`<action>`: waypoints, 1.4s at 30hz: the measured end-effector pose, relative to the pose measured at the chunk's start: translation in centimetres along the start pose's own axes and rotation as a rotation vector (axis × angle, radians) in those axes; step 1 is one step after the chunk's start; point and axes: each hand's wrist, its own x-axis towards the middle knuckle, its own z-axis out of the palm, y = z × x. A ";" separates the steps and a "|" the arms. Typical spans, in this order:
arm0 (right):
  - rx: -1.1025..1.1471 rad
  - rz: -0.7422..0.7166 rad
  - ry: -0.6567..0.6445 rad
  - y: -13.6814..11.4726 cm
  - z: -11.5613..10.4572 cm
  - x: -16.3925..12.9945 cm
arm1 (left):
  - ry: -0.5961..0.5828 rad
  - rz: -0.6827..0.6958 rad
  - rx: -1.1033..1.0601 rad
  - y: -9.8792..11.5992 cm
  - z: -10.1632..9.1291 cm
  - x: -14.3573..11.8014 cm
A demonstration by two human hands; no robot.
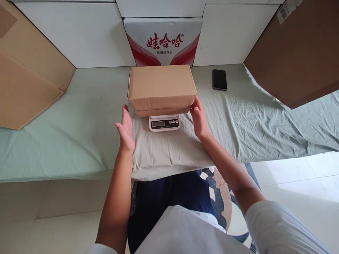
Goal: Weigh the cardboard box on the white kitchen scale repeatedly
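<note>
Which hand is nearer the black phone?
Right. The right hand is below-left of the phone in view; the left hand is farther away, left of the scale.

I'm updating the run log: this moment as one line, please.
cardboard box: on scale | left hand: open, beside box | right hand: at box's right end

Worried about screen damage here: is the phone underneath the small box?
No, the phone lies on the cloth off to the right, apart from the box, which sits on the scale.

Seemingly a home, green cloth-draped surface [90, 141], pale tiled floor [293, 185]
</note>
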 end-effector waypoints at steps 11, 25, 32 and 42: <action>-0.019 -0.009 -0.007 -0.3 0.1 0.0 | -0.008 -0.003 0.022 -0.3 -0.1 0.1; -0.033 0.007 -0.028 -0.6 0.3 0.0 | -0.037 -0.039 0.156 0.3 0.1 0.0; -0.045 0.011 -0.035 -0.7 0.3 0.0 | -0.026 -0.024 0.076 0.0 0.1 0.0; -0.064 0.019 -0.029 -0.8 0.3 0.0 | -0.039 -0.020 0.068 0.0 0.2 -0.1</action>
